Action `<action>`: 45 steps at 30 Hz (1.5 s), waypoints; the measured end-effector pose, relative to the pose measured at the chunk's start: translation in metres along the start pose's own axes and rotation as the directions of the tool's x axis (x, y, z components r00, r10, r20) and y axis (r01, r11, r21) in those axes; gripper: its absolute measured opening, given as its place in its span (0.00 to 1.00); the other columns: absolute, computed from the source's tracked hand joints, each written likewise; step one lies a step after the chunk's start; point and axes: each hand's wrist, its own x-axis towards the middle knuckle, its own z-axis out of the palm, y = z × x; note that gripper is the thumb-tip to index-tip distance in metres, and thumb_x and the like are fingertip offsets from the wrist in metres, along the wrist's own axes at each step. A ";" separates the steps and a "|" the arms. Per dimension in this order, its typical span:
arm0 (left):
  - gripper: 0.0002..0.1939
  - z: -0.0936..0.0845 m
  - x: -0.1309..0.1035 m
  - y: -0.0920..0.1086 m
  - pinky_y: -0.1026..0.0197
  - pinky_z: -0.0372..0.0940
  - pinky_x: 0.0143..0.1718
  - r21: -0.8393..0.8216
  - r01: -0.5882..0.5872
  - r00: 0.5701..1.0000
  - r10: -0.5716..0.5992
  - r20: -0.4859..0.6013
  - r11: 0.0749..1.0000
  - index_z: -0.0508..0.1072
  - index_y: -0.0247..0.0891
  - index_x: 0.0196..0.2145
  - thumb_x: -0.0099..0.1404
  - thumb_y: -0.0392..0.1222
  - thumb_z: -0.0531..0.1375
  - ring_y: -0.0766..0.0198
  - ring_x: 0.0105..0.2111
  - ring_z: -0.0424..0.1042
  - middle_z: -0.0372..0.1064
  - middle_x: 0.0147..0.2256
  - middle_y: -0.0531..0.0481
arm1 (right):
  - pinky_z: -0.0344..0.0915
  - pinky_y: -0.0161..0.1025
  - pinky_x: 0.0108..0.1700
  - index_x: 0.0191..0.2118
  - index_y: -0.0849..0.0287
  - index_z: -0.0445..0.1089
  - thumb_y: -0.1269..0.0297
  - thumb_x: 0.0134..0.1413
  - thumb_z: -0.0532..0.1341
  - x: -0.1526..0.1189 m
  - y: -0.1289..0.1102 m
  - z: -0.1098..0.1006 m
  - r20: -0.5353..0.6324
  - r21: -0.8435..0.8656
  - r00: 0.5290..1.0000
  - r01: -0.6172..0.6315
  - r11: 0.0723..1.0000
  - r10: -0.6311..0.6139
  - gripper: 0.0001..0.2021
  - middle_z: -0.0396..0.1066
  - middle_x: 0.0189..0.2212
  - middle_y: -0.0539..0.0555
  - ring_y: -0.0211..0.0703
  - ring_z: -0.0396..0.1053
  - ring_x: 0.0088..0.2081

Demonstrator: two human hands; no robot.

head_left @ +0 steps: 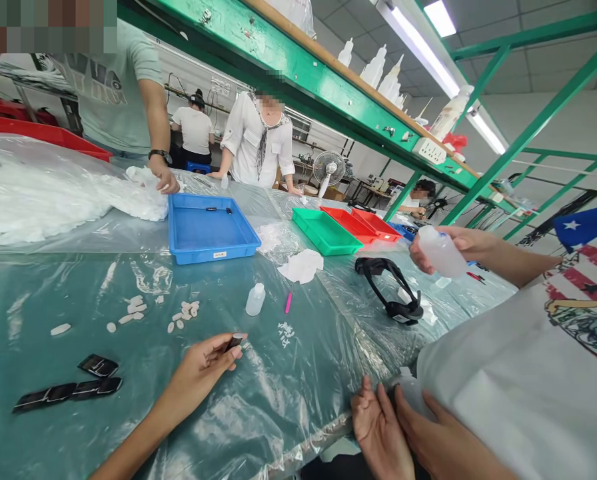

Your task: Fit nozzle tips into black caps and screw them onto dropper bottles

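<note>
My left hand point(204, 363) reaches over the plastic-covered green table point(288, 400) and pinches a small black piece point(234, 341) between thumb and fingertips. My right hand point(378, 427) rests at the table's near edge, palm down, holding nothing. It lies against another hand point(441, 440) beside a white T-shirt. More black pieces point(98, 365) and a black strip point(66, 393) lie to the left of my left hand. Small white pieces point(183, 313) are scattered beyond it.
A person in a white printed T-shirt on my right holds a translucent bottle point(443, 252). On the table are a small bottle point(255, 299), a pink pen point(288, 302), black goggles point(393, 287), a blue tray point(208, 230), a green tray point(326, 232) and red trays point(366, 223). Other workers stand at the far side.
</note>
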 end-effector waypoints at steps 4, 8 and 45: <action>0.23 0.001 0.001 -0.001 0.60 0.67 0.39 0.025 -0.007 1.000 0.007 0.001 1.000 0.70 0.38 0.47 0.58 0.54 0.58 0.57 0.38 0.69 0.70 0.38 0.47 | 0.61 0.54 0.52 0.53 0.52 0.63 0.53 0.52 0.58 0.009 -0.004 0.055 0.085 -0.491 0.879 0.446 0.748 -0.468 0.22 0.63 0.53 0.59 0.51 0.64 0.52; 0.26 -0.002 0.001 -0.002 0.60 0.66 0.39 0.057 0.026 1.000 -0.027 0.015 0.998 0.67 0.38 0.51 0.59 0.56 0.56 0.58 0.37 0.69 0.69 0.39 0.46 | 0.53 0.57 0.57 0.57 0.56 0.57 0.64 0.47 0.64 0.022 -0.039 0.114 0.211 -0.780 0.139 0.621 -0.081 -0.968 0.30 0.51 0.59 0.60 0.54 0.50 0.60; 0.30 -0.001 0.003 -0.004 0.60 0.64 0.39 0.120 0.058 0.998 -0.060 0.013 0.991 0.66 0.36 0.50 0.58 0.60 0.55 0.58 0.35 0.68 0.68 0.36 0.45 | 0.61 0.43 0.39 0.39 0.60 0.62 0.56 0.39 0.68 0.087 -0.072 0.141 0.351 -0.880 -0.135 0.290 -0.376 -0.927 0.22 0.67 0.32 0.55 0.45 0.66 0.33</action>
